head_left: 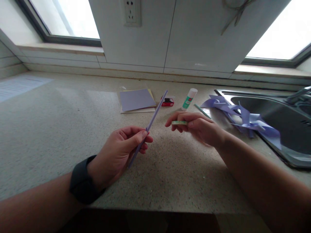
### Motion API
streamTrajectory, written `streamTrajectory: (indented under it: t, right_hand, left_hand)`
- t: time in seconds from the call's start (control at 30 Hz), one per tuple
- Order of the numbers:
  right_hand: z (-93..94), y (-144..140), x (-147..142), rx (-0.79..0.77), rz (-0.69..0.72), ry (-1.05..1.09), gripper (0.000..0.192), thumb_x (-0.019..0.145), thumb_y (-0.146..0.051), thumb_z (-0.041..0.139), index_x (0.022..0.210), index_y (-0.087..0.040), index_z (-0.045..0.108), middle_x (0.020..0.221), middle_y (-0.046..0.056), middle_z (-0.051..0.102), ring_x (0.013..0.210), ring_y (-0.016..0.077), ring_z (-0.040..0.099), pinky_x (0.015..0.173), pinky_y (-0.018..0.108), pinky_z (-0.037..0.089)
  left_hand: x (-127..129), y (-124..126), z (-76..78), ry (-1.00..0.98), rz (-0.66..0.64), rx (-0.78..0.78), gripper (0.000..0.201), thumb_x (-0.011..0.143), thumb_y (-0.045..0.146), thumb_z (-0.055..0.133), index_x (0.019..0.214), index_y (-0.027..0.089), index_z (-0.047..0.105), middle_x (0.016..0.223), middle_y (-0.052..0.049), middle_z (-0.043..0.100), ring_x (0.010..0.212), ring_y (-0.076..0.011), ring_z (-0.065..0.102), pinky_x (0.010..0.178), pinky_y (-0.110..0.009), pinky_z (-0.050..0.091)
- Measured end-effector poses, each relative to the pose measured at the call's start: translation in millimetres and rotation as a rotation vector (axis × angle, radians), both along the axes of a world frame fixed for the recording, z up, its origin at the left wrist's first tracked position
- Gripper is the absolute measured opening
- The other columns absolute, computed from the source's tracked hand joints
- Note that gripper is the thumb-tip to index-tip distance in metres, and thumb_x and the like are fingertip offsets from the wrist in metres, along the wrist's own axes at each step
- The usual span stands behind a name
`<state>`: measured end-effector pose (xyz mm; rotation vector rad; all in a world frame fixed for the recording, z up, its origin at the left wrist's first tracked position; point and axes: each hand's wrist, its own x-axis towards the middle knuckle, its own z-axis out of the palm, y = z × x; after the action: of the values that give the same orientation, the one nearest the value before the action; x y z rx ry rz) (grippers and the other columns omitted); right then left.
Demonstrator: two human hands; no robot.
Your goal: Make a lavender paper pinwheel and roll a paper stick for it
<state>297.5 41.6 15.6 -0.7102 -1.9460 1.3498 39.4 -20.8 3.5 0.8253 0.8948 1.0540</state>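
Between the thumb and fingers of my left hand (126,142) is a thin lilac stick (155,113), perhaps rolled paper, tilted up and to the right. My right hand (196,127) grips a small narrow roll of tape (179,123), pale green and seen edge-on. The two hands are apart above the counter. Behind my right hand stands a glue stick (189,99) with a white cap and green label. A small red box (167,102) sits beyond the stick's upper end. Lilac paper pinwheels (252,121) lie to the right, partly over the sink edge.
Stacked lilac and cream paper sheets (137,99) lie at the back middle of the speckled counter (80,136). A thin green stick (202,111) rests behind my right hand. The metal sink (284,126) is at the right; a printed sheet (21,85) is far left.
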Motion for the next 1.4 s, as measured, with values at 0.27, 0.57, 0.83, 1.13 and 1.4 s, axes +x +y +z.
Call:
streamTrajectory:
  t: [0.27,0.57,0.83,1.13,1.4]
  right_hand:
    - [8.5,-7.1,-6.9,-0.191,0.026,0.222,0.031,0.083,-0.025,0.052,0.099,-0.013,0.076,0.103,0.012,0.071,0.080,0.0199,0.057,0.070,0.033,0.043]
    - [19.6,-19.6,-14.7,-0.226,0.092,0.307,0.016,0.083,-0.023,0.056,0.082,-0.018,0.071,0.100,0.011,0.072,0.080,0.0210,0.061,0.066,0.034,0.046]
    - [14.1,-22.3,-17.0,-0.223,0.052,0.346,0.023,0.084,-0.014,0.049,0.093,-0.016,0.070,0.121,0.012,0.071,0.104,0.0240,0.065,0.088,0.038,0.047]
    - [11.4,-15.5,-15.5,-0.191,-0.024,0.209,0.021,0.087,-0.039,0.061,0.085,-0.020,0.068,0.108,0.008,0.069,0.076,0.0164,0.056,0.071,0.032,0.048]
    - [7.0,-14.3,-12.2,-0.049,-0.075,0.086,0.032,0.098,-0.045,0.056,0.086,-0.019,0.070,0.097,0.006,0.068,0.077,0.0164,0.056,0.071,0.031,0.044]
  left_hand:
    - [-0.8,0.0,1.1,0.009,0.008,-0.004,0.013,0.079,0.026,0.084,0.082,0.016,0.076,0.078,-0.004,0.076,0.062,-0.0080,0.062,0.059,-0.017,0.050]
    - [-1.0,1.3,-1.1,0.042,0.010,-0.018,0.015,0.079,0.028,0.083,0.082,0.016,0.076,0.077,-0.004,0.075,0.061,-0.0091,0.061,0.058,-0.018,0.050]
    - [-1.7,0.9,-0.8,0.052,-0.004,-0.026,0.015,0.081,0.030,0.083,0.082,0.017,0.076,0.078,-0.004,0.075,0.060,-0.0083,0.061,0.057,-0.016,0.050]
    - [-1.9,1.0,-1.8,0.047,0.012,-0.032,0.016,0.079,0.030,0.084,0.083,0.017,0.076,0.079,-0.004,0.075,0.061,-0.0082,0.061,0.057,-0.016,0.051]
    - [-1.1,-1.2,0.0,0.028,0.026,-0.030,0.014,0.078,0.028,0.085,0.081,0.017,0.077,0.077,-0.003,0.075,0.061,-0.0075,0.062,0.057,-0.014,0.051]
